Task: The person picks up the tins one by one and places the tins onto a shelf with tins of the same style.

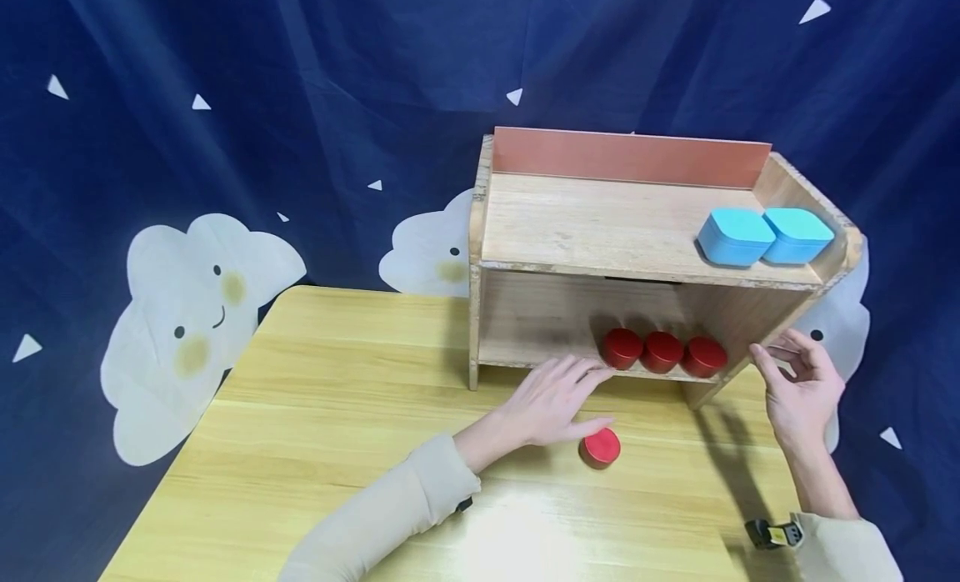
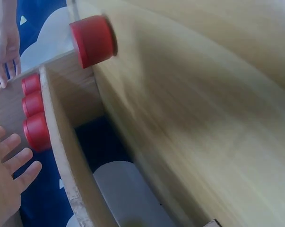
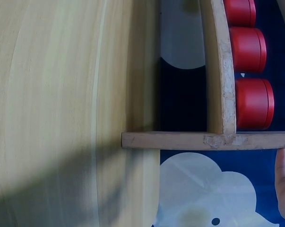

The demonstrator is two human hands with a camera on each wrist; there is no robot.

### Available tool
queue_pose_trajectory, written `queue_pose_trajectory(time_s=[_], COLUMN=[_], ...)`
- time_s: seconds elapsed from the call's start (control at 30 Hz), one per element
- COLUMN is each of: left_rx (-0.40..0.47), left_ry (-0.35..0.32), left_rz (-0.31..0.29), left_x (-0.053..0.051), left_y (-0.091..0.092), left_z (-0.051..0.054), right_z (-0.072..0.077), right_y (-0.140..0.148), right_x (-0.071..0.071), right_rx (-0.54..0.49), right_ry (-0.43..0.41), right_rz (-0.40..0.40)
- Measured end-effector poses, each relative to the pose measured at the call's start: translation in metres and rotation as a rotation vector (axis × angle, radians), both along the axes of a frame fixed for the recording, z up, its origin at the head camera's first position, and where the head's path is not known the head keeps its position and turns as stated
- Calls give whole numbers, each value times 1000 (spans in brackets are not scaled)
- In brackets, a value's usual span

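Observation:
My left hand (image 1: 551,403) reaches toward the front of a two-level wooden shelf (image 1: 585,219), fingers extended and apart. Its thumb hovers beside a lone red tin (image 1: 601,449) on the table; whether they touch I cannot tell. In a row along the lower level's front edge stand three red tins, a left one (image 1: 622,348), a middle one (image 1: 662,353) and a right one (image 1: 704,358). My right hand (image 1: 804,390) is at the shelf's right side panel (image 3: 180,141), fingertips against its outer side. Both hands look free of any tin.
Two light-blue boxes, a left one (image 1: 737,237) and a right one (image 1: 798,235), sit side by side at the upper level's right end. A reddish board (image 1: 630,157) backs that level. Behind the wooden table (image 1: 337,382) hangs a dark blue curtain (image 1: 375,82) with clouds.

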State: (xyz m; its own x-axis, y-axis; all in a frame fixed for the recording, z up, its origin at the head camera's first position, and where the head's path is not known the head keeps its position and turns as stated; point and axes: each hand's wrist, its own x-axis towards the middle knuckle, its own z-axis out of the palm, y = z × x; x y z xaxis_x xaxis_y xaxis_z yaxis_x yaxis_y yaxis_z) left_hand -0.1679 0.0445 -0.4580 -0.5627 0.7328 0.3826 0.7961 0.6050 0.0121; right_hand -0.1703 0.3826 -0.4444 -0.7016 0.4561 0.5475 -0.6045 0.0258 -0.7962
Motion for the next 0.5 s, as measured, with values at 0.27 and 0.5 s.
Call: queue_pose_trajectory(time_s=[0.27,0.5], left_rx=[-111,-195], left_ry=[-75,-132], left_rz=[-35,-68], left_x=[11,16], left_y=[3,8], left_z=[-13,-32], right_z=[0,0], right_y=[0,1], right_x=[-1,-1], right_rx=[-4,-15], right_ry=[2,-2], right_rz=[2,7])
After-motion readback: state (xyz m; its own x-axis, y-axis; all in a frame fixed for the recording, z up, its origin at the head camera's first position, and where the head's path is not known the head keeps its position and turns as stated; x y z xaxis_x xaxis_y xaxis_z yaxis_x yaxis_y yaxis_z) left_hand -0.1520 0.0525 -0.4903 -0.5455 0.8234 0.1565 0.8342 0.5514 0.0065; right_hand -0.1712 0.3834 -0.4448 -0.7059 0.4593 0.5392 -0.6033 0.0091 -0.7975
